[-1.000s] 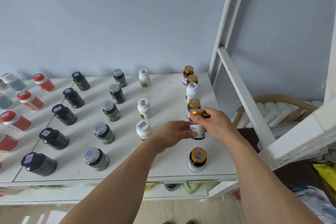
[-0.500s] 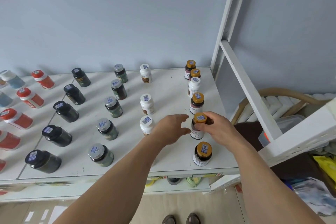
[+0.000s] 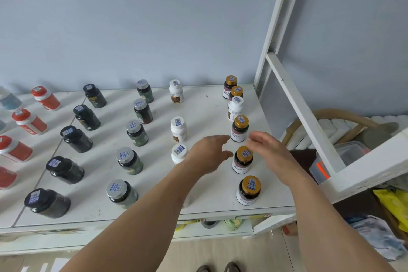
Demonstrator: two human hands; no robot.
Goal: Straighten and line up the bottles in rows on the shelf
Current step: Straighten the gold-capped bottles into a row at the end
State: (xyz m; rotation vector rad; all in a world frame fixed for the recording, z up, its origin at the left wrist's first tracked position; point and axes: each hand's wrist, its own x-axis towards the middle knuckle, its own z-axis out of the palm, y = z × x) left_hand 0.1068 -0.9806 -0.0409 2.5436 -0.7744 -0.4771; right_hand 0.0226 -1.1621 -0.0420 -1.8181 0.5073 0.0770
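- White shelf against a pale blue wall, white frame upright to the right, bottles standing in rows running front to back.
- Nearest in the right-hand row: a gold-capped bottle upright by the front edge, untouched.
- Next back, a second gold-capped bottle, upright, long axis vertical, standing between the two hands.
- Left hand just to its left, fingers spread and relaxed, holding nothing; fingertips near the bottle, contact not certain.
- Right hand just to its right and slightly above the cap, fingers loosely extended, gripping nothing.
- Both hands about equally near; judged a release or a fresh reach, with the bottle sitting roughly in line with its neighbours.
- Farther back, a third gold-capped bottle just beyond the fingertips, likely the next candidate.
- Beyond that, a white bottle and two more gold-capped ones crowded close at the rear, spacing uneven.
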